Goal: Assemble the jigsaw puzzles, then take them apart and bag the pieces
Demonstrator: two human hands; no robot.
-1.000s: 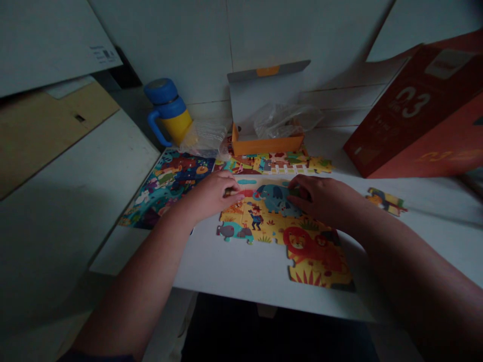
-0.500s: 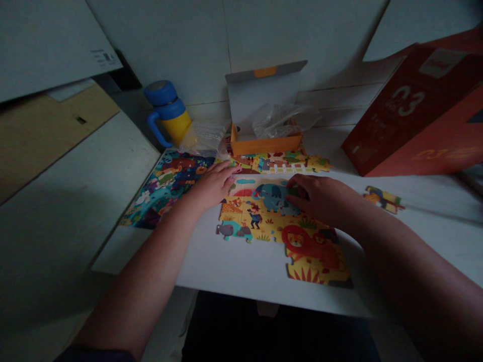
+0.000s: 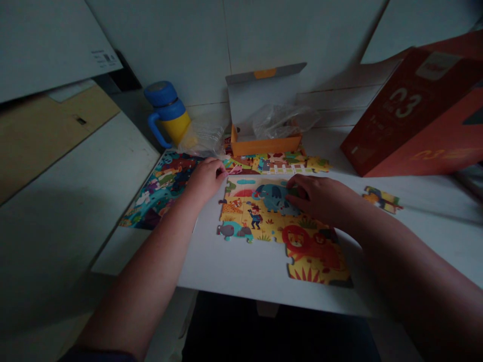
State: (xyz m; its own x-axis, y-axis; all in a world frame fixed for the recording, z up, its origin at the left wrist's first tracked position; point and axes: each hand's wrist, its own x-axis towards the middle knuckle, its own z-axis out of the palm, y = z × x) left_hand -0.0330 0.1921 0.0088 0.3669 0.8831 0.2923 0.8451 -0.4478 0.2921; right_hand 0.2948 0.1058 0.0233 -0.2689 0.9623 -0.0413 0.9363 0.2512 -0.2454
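A partly joined jigsaw puzzle point(image 3: 279, 226) with an elephant, a lion and small figures lies on the white table point(image 3: 241, 271). My left hand point(image 3: 204, 180) rests at the puzzle's upper left corner, fingers curled, its tips against a pink-edged loose piece point(image 3: 234, 170). My right hand point(image 3: 320, 197) lies on the puzzle's upper right part beside the elephant, fingers bent down onto a piece there. A row of loose joined pieces point(image 3: 287, 163) lies just behind the puzzle. A finished blue picture sheet point(image 3: 166, 186) lies to the left.
An open orange box point(image 3: 266, 143) with a clear plastic bag point(image 3: 281, 118) stands at the back. A blue and yellow bottle point(image 3: 169, 113) is at back left, a red carton point(image 3: 418, 120) at right. A small joined piece group point(image 3: 383, 198) lies apart at right.
My left hand has slid back and to the left, off the puzzle's top edge toward the loose pieces. My right hand has stayed on the puzzle.
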